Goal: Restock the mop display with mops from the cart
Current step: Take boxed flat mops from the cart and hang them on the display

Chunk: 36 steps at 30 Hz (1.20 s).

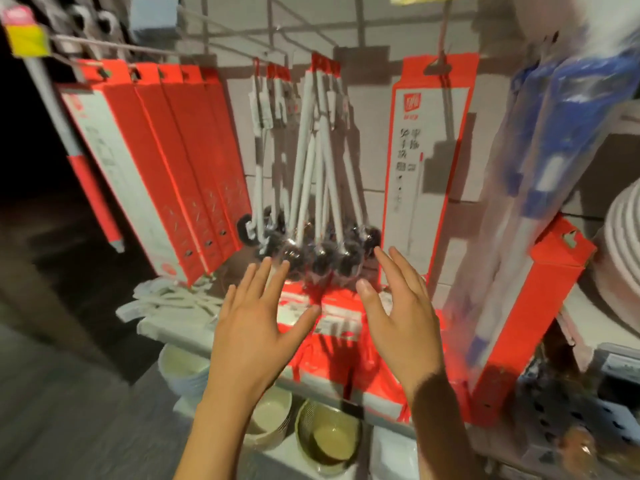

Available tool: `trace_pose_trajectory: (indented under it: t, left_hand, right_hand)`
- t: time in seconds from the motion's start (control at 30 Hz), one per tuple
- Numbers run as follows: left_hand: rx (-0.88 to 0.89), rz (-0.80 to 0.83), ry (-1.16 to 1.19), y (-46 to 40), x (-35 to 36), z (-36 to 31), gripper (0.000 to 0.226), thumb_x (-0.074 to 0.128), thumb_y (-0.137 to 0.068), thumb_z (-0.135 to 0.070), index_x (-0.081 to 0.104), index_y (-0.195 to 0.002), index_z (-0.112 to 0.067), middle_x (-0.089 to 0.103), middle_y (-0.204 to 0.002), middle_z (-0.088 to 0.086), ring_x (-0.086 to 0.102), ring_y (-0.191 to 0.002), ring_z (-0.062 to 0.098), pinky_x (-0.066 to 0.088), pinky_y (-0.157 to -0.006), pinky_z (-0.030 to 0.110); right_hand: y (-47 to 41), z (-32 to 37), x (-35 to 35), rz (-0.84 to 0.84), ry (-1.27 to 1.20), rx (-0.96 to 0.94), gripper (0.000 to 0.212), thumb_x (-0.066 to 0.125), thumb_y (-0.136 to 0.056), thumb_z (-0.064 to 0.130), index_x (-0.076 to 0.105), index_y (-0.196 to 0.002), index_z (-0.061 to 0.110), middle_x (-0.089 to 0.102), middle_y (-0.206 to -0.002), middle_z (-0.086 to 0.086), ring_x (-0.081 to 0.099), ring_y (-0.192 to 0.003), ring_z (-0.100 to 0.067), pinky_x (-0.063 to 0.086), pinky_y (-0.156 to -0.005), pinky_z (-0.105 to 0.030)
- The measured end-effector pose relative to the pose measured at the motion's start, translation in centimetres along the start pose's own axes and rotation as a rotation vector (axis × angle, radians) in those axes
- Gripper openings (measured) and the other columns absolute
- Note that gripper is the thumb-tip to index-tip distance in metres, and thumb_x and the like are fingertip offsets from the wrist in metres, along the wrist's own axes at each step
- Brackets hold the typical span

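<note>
While the bundle of white-handled mops (311, 174) hangs straight ahead from the hooks, handles near upright and dark wrapped heads lowest, both hands are spread and hold nothing; the left hand (258, 327) and right hand (401, 313) flank those heads, about equally near; red boxes (152, 161) hang leftward.

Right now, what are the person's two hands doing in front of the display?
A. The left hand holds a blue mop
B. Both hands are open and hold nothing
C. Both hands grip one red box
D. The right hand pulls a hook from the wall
B: the left hand and the right hand both have straight, spread fingers, held below the hanging bundle of white handles, with nothing in either.
</note>
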<state>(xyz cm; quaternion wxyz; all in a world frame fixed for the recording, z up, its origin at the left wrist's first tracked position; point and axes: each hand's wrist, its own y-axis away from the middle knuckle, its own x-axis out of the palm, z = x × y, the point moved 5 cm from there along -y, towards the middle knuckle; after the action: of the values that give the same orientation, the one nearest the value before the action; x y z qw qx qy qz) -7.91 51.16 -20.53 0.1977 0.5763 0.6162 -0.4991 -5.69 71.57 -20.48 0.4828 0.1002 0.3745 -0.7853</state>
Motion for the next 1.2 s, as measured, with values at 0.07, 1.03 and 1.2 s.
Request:
trace_pose_trajectory:
  t: [0.07, 1.03, 1.2]
  left_hand:
    - [-0.051, -0.002, -0.026, 2.0, -1.2, 2.0, 0.092, 0.027, -0.08, -0.086, 0.031, -0.156, -0.035, 0.019, -0.167, -0.008, 0.012, -0.155, 0.012, 0.019, -0.125, 0.045]
    - [-0.895, -0.417, -0.297, 49.3, -34.4, 32.1, 0.093, 0.024, -0.08, -0.081, 0.028, -0.159, -0.031, 0.016, -0.168, -0.004, 0.006, -0.156, 0.014, 0.012, -0.127, 0.044]
    - [-1.035, -0.485, -0.316, 56.1, -37.4, 35.3, 0.09, 0.025, -0.082, -0.081, 0.028, -0.158, -0.033, 0.016, -0.168, -0.006, 0.007, -0.156, 0.013, 0.016, -0.126, 0.044]
  right_hand:
    - [1.4, 1.1, 1.5, 0.057, -0.015, -0.02, 0.073, 0.034, -0.087, 0.066, 0.044, -0.15, 0.03, 0.034, -0.161, 0.009, 0.027, -0.149, -0.008, 0.022, -0.122, -0.03]
    - [37.2, 43.4, 30.4, 0.85, -0.329, -0.599, 0.077, 0.03, -0.087, 0.078, 0.033, -0.153, 0.039, 0.024, -0.163, 0.016, 0.015, -0.15, -0.004, 0.023, -0.119, -0.037]
    - [43.2, 49.1, 34.1, 0.973, -0.361, -0.693, 0.078, 0.03, -0.086, 0.075, 0.032, -0.154, 0.038, 0.023, -0.163, 0.016, 0.014, -0.15, -0.003, 0.022, -0.119, -0.034]
